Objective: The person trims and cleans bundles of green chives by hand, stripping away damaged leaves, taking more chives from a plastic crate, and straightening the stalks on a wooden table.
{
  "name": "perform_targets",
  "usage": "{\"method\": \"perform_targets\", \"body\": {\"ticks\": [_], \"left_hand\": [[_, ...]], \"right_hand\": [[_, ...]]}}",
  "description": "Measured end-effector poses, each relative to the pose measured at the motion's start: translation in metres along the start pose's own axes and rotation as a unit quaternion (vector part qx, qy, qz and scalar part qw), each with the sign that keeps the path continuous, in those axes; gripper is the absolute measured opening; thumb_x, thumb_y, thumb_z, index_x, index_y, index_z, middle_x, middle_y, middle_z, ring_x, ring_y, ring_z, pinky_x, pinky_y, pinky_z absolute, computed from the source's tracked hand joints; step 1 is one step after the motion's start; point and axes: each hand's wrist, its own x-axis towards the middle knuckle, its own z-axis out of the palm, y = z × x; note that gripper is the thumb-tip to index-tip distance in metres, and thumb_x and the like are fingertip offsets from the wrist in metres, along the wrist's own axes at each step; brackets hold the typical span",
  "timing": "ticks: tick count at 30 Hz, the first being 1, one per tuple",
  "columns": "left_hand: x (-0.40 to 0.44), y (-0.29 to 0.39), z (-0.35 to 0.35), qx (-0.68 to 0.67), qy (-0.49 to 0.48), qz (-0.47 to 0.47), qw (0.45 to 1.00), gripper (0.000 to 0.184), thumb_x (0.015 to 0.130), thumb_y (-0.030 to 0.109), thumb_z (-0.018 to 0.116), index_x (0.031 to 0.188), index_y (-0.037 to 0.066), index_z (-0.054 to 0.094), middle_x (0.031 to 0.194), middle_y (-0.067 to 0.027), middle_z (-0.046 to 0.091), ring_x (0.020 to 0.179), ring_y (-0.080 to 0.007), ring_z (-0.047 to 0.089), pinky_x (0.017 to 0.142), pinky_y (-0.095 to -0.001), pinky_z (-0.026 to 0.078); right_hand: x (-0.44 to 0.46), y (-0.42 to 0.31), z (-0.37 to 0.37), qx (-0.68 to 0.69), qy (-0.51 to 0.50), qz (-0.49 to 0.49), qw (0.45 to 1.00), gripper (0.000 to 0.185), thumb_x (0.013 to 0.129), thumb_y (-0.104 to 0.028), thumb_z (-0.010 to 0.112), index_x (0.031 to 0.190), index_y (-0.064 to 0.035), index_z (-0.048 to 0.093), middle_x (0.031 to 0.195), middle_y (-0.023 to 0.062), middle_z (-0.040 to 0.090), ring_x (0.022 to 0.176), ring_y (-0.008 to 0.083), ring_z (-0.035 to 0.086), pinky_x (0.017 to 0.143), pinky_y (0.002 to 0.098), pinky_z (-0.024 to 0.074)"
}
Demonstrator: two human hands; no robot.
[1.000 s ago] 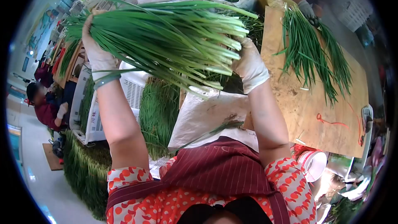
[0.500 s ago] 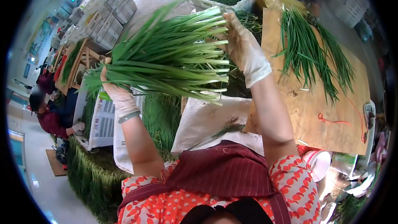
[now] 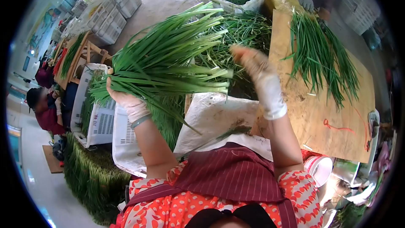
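My left hand [image 3: 128, 102], in a pale glove, is closed round the leafy end of a bunch of garlic chives [image 3: 168, 57]. The bunch is fanned out, its pale cut stem ends pointing right. To the right of those ends is my right hand [image 3: 258, 68], gloved and dirt-stained, apart from the bunch. Motion smears its fingers, so I cannot tell whether they are open or closed. Under and behind the bunch lies a heap of loose chives and trimmings [image 3: 242, 31].
A wooden board [image 3: 280, 55] on the right bears more chives [image 3: 316, 55] and a red string [image 3: 337, 126]; a co-worker's gloved hand [image 3: 306, 2] is at its far end. White crates [image 3: 103, 120] stand left, chive bundles [image 3: 90, 173] below them. Another person [image 3: 48, 114] sits far left.
My right hand has come away from the stem ends, moving right and toward me. The bunch has fanned wider, some stalks drooping. A co-worker's hands have appeared at the board's far end.
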Motion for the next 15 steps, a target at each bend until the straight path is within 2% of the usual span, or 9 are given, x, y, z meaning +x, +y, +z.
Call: {"method": "perform_targets", "body": {"ticks": [2,4,7,8,10,11,13,14,15], "left_hand": [[-0.002,0.001,-0.001,-0.011,-0.006,-0.004,1.000,0.031,0.085,0.030,0.049,0.103,0.008,0.060,0.107,-0.0124,0.060,0.096,-0.0281,0.057,0.086,-0.0448,0.046],[0.003,0.007,-0.012,0.075,0.171,0.066,0.980,0.031,0.084,0.030,0.050,0.104,0.009,0.061,0.108,-0.0121,0.060,0.097,-0.0282,0.057,0.087,-0.0453,0.046],[-0.005,0.004,0.009,0.086,0.206,0.063,0.973,0.032,0.082,0.029,0.052,0.105,0.008,0.060,0.109,-0.0129,0.060,0.099,-0.0293,0.056,0.089,-0.0476,0.044],[-0.005,0.006,0.005,0.086,0.206,0.063,0.973,0.032,0.082,0.029,0.052,0.105,0.008,0.060,0.109,-0.0129,0.060,0.099,-0.0293,0.056,0.089,-0.0476,0.044],[-0.004,0.012,-0.003,-0.077,-0.037,-0.049,0.995,0.034,0.080,0.028,0.053,0.105,0.006,0.060,0.112,-0.0146,0.058,0.101,-0.0314,0.056,0.092,-0.0506,0.042],[-0.005,0.012,-0.003,-0.076,-0.037,-0.049,0.995,0.034,0.080,0.028,0.053,0.105,0.006,0.060,0.112,-0.0146,0.058,0.101,-0.0314,0.056,0.092,-0.0506,0.042],[-0.005,0.010,-0.001,0.074,0.112,0.026,0.991,0.034,0.079,0.027,0.052,0.106,0.006,0.060,0.113,-0.0148,0.058,0.103,-0.0324,0.054,0.093,-0.0521,0.040],[-0.004,0.011,-0.005,0.074,0.112,0.026,0.991,0.034,0.079,0.027,0.052,0.106,0.006,0.060,0.113,-0.0148,0.058,0.103,-0.0324,0.054,0.093,-0.0521,0.040],[-0.003,0.013,-0.013,0.065,0.099,0.026,0.993,0.035,0.080,0.027,0.051,0.107,0.006,0.059,0.114,-0.0148,0.058,0.104,-0.0322,0.054,0.094,-0.0519,0.039]], "right_hand": [[0.027,0.007,-0.015,-0.004,0.053,-0.034,0.998,0.026,0.089,-0.018,0.057,0.108,-0.0006,0.062,0.103,0.0083,0.064,0.097,0.0137,0.056,0.087,0.0242,0.0418],[0.043,0.002,-0.013,-0.036,0.043,-0.023,0.998,0.031,0.086,-0.023,0.062,0.107,-0.0005,0.062,0.104,0.0079,0.064,0.097,0.0137,0.056,0.087,0.0248,0.0413],[0.072,0.040,-0.012,-0.043,-0.001,0.002,0.999,0.035,0.082,-0.025,0.066,0.107,-0.0009,0.062,0.106,0.0083,0.063,0.101,0.0150,0.055,0.088,0.0250,0.0405],[0.077,0.047,-0.008,-0.044,0.000,0.002,0.999,0.035,0.082,-0.025,0.066,0.107,-0.0009,0.062,0.106,0.0083,0.063,0.101,0.0150,0.055,0.088,0.0250,0.0405],[0.083,0.056,0.004,-0.036,-0.042,0.048,0.997,0.032,0.085,-0.021,0.064,0.111,-0.0044,0.061,0.102,0.0032,0.062,0.095,0.0100,0.053,0.089,0.0231,0.0378],[0.084,0.057,0.006,0.014,-0.081,0.087,0.993,0.031,0.083,-0.016,0.065,0.110,-0.0014,0.060,0.098,0.0048,0.064,0.091,0.0098,0.056,0.083,0.0220,0.0425],[0.077,0.058,0.013,0.104,-0.122,0.142,0.977,0.030,0.082,-0.013,0.065,0.109,0.0004,0.060,0.097,0.0056,0.064,0.086,0.0099,0.058,0.079,0.0214,0.0450],[0.074,0.057,0.017,0.192,-0.162,0.195,0.948,0.029,0.082,-0.010,0.066,0.108,0.0021,0.060,0.095,0.0063,0.065,0.082,0.0099,0.060,0.075,0.0209,0.0475],[0.074,0.062,0.020,0.160,-0.147,0.185,0.958,0.026,0.082,-0.006,0.065,0.105,0.0044,0.061,0.092,0.0075,0.066,0.076,0.0109,0.062,0.069,0.0211,0.0501]]}}
